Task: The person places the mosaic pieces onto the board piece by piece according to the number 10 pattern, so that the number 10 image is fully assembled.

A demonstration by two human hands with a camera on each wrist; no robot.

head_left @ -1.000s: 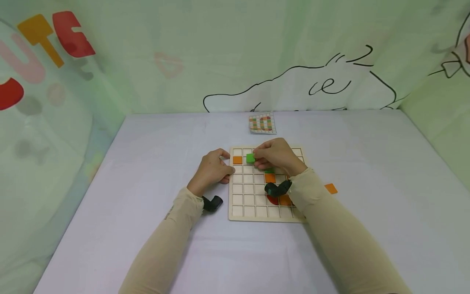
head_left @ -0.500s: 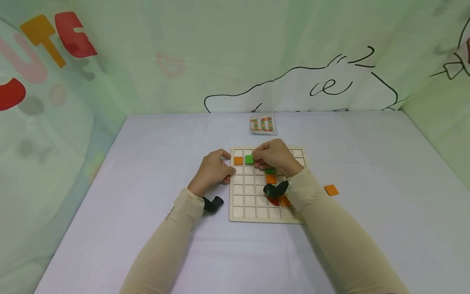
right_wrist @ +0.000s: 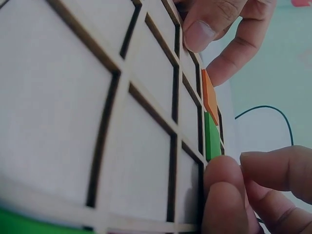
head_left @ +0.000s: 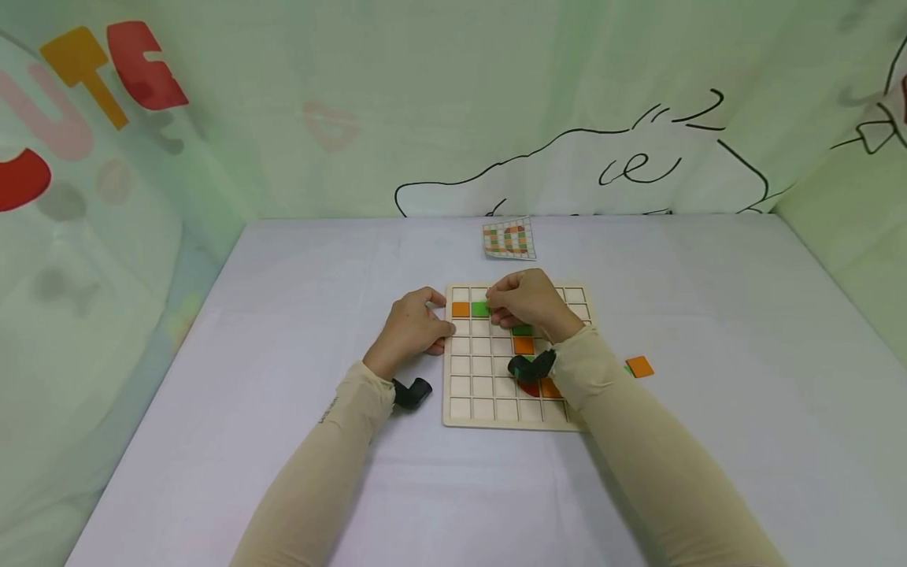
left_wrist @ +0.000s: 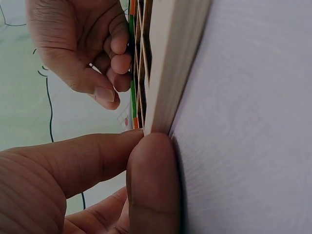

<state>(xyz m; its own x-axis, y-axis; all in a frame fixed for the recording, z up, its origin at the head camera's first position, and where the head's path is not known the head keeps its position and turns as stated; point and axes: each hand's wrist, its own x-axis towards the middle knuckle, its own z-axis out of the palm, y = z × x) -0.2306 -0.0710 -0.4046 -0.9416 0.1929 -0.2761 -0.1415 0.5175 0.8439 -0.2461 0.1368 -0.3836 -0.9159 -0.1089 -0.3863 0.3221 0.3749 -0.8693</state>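
A light wooden grid board point(head_left: 480, 366) lies on the table. My left hand point(head_left: 409, 327) holds its left edge, with the thumb over the rim in the right wrist view. An orange tile point(head_left: 460, 309) and, beside it, a bright green tile point(head_left: 479, 309) lie flat in neighbouring cells of the second row. Over the board's upper part, my right hand point(head_left: 531, 299) has its loosely bent fingertips right at the green tile's right edge. Between its thumb point(left_wrist: 105, 95) and fingers, a gap shows in the left wrist view. The right forearm hides part of the board.
Further tiles sit on the board: a dark green tile point(head_left: 522, 330), an orange tile point(head_left: 523, 346) and a partly hidden red piece point(head_left: 527, 387). A loose orange tile point(head_left: 640, 367) lies right of the board. Behind it stands a small coloured pattern card point(head_left: 509, 240).
The green tile has gone from tilted and raised to flat in its cell, a little left and down. The right hand barely moved; the left hand stayed on the board's edge.
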